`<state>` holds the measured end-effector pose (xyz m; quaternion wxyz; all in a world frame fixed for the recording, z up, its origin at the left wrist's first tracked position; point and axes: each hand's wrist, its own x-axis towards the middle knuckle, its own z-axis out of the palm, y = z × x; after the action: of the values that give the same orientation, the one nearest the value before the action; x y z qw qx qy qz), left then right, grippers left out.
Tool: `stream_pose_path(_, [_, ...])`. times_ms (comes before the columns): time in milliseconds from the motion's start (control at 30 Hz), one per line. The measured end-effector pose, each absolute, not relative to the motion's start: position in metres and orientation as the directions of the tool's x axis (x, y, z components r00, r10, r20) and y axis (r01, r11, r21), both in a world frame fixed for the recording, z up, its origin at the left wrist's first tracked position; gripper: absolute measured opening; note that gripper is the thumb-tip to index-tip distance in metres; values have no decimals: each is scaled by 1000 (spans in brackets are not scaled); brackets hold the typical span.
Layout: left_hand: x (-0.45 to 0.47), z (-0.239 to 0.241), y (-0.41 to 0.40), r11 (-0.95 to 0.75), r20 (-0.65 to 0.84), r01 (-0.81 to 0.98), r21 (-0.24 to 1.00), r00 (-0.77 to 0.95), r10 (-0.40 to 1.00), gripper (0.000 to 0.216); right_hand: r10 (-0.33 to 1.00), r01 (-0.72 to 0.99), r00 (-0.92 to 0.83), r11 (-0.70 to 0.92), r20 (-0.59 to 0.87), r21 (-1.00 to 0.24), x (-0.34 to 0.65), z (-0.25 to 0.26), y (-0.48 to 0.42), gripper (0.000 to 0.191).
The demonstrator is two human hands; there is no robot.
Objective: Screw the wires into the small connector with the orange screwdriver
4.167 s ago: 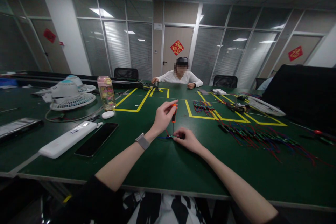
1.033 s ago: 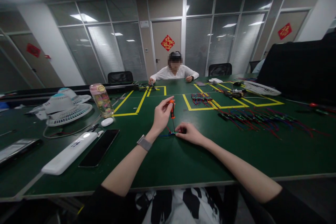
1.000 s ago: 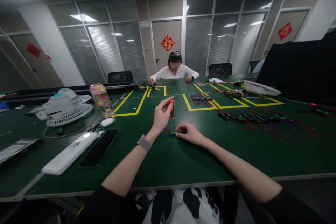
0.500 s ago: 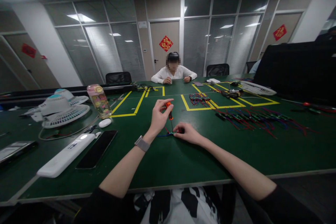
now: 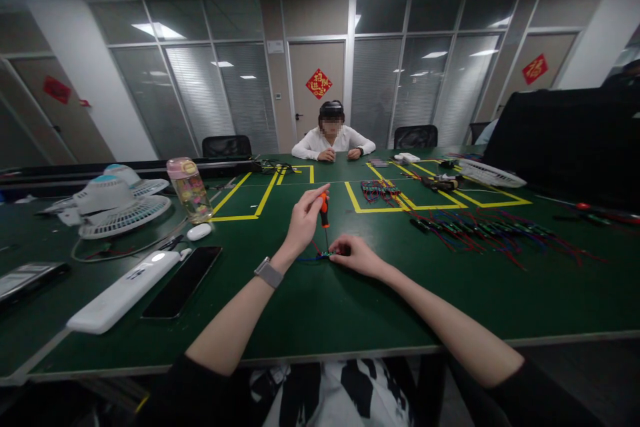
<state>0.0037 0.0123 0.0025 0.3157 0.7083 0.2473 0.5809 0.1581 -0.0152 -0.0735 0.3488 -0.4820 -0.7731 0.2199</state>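
My left hand (image 5: 304, 218) is closed around the orange-and-black handle of a screwdriver (image 5: 325, 213). The screwdriver stands nearly upright, its shaft pointing down at a small green circuit board (image 5: 326, 255) with red and blue wires. Whether the tip sits in a screw is too small to tell. My right hand (image 5: 356, 255) pinches the right end of that board against the green table, fingers bent inward. A wristwatch (image 5: 270, 272) is on my left wrist.
Right of my hands lie several wired boards (image 5: 480, 227), with another bundle (image 5: 380, 191) inside yellow tape. To the left are a phone (image 5: 184, 281), a white power bank (image 5: 125, 290), a bottle (image 5: 190, 190) and white fans (image 5: 125, 213). A person (image 5: 333, 137) sits opposite.
My left fingers have straightened and shifted along the screwdriver handle. My right hand stays on the board. Across the table, the person's hand has come down.
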Motion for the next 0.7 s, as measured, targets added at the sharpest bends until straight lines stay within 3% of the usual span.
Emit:
stream_pose_path(100, [4, 3, 11, -640, 635, -54, 766, 214, 742, 34, 902, 586, -293, 432, 318, -685, 158, -75, -14, 15])
stream_pose_path(267, [3, 3, 10, -702, 688, 54, 711, 158, 709, 28, 902, 582, -291, 431, 318, -689, 158, -75, -14, 14])
stream_pose_path(433, [4, 3, 12, -627, 627, -80, 775, 225, 746, 33, 904, 587, -292, 427, 312, -689, 158, -74, -15, 15])
stream_pose_path(600, [4, 3, 10, -705, 692, 63, 707, 147, 707, 28, 901, 592, -288, 433, 323, -680, 159, -76, -14, 14])
stream_pose_path(700, [3, 3, 12, -706, 692, 53, 707, 158, 705, 29, 901, 595, -290, 434, 323, -677, 159, -77, -13, 14])
